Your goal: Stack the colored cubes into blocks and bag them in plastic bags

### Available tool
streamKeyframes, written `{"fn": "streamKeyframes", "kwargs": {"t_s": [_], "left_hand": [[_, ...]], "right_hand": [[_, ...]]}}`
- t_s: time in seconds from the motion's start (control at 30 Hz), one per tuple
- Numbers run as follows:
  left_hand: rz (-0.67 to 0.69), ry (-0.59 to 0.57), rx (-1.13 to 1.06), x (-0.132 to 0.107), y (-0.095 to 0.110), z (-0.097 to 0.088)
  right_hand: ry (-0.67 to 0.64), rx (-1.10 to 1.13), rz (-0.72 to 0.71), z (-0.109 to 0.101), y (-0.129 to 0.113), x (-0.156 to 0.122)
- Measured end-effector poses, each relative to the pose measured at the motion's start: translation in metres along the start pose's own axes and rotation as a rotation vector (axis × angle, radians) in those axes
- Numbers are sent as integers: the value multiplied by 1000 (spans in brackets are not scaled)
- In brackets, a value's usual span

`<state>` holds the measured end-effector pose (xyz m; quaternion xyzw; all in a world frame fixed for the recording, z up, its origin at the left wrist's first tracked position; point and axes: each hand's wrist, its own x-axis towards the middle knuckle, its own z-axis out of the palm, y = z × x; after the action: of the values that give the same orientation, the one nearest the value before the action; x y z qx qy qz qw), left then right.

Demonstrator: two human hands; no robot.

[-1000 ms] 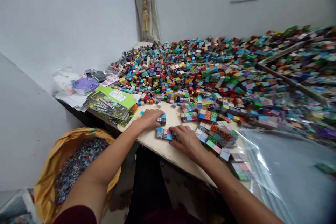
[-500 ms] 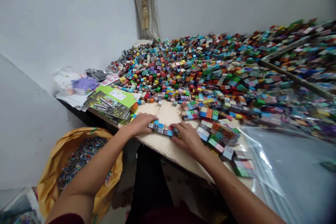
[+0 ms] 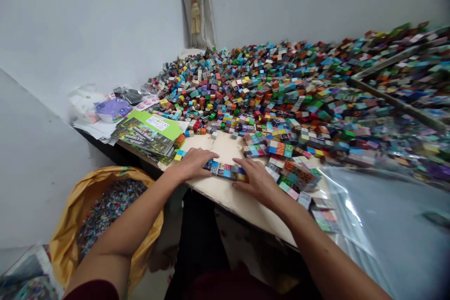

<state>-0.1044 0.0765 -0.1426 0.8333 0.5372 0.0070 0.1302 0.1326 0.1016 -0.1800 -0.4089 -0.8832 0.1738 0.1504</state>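
Note:
A row of small printed cubes (image 3: 224,169) lies on the pale board (image 3: 225,146) near the table's front edge. At its left end, my left hand (image 3: 195,164) is closed with fingers and thumb around the cubes. Gripping the right end, my right hand (image 3: 255,177) has its thumb on the near side and fingers on the far side. The cubes under the fingertips are partly hidden. Just left of my left hand, a few yellow and blue cubes (image 3: 180,153) rest on the board. Stacked blocks of joined cubes (image 3: 279,148) lie beyond my right hand.
A heap of loose coloured cubes (image 3: 246,86) covers the back and right. Green-topped printed cards (image 3: 147,133) and plastic packets (image 3: 112,108) lie at the left. A clear plastic sheet (image 3: 383,215) lies at the right. Below stands a yellow sack (image 3: 70,215) with small bits inside.
Both hands and the row of cubes have shifted slightly to the right. More of the yellow and blue cubes left of my left hand now shows. The camera view has moved a little.

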Motion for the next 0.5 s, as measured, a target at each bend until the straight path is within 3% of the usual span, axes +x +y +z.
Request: {"fn": "streamKeyframes", "kwargs": {"t_s": [0.17, 0.27, 0.4, 0.5], "left_hand": [[6, 26, 10, 3, -4, 6], [31, 92, 40, -2, 0, 4], [31, 383, 23, -24, 19, 11], [-24, 672, -102, -48, 41, 36]], "right_hand": [[92, 251, 127, -47, 20, -17], [109, 180, 144, -57, 23, -20], [-8, -71, 36, -40, 17, -18], [-80, -251, 32, -24, 8, -16]]}}
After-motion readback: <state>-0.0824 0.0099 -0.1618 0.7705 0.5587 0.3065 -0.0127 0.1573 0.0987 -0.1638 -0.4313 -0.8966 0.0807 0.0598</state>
